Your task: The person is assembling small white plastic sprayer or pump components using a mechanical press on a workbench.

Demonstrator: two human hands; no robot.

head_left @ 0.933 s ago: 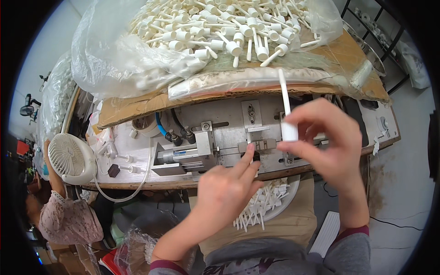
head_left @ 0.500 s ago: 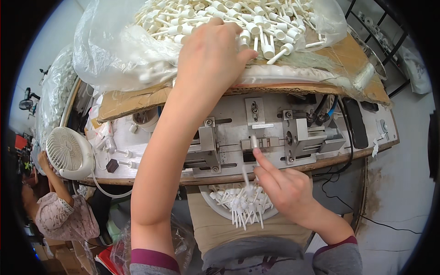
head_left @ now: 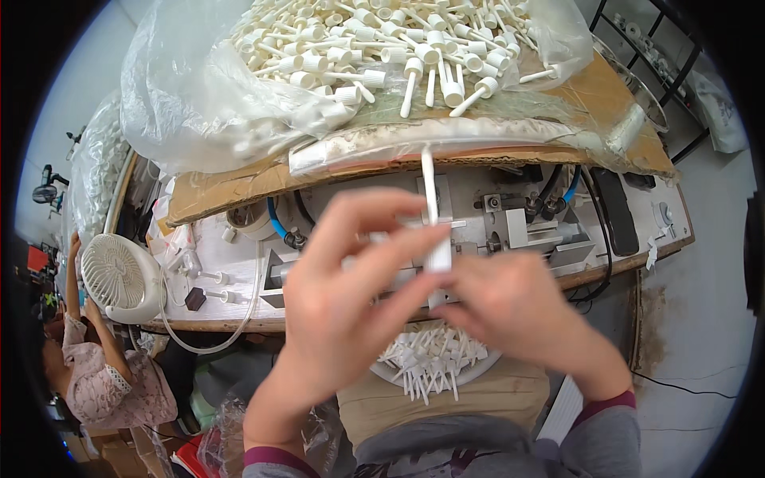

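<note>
So, using the cardboard sheet point(head_left: 231, 191) as the landmark: off its left end, a bit nearer the wearer, there's a white desk fan point(head_left: 123, 275). Then comes the left hand point(head_left: 343, 295), in front of the cardboard's near edge. It's blurry, but thumb and fingers look pinched on the ribbed cap of a white capped stick point(head_left: 431, 191). That's the big change: a moment ago this hand was up in the heap of capped sticks point(head_left: 406, 48) on top of the cardboard, and now it's back on the near side with one piece. I'd read that as the next part fetched and brought over to the metalwork.

The stick itself is just in front of the cardboard, cap toward the wearer, thin end pointing away, tip overlapping the edge in this view. Long axis runs nearly straight up the picture, tip leaning slightly left.

Nearer the wearer than the cardboard is a bowl point(head_left: 480, 371) of similar pieces. Right hand point(head_left: 510, 299) is beside the cap, fingers curled in; can't tell if it's gripping anything. Past it, below the cardboard's right half, sits a metal fixture point(head_left: 530, 231).
</note>
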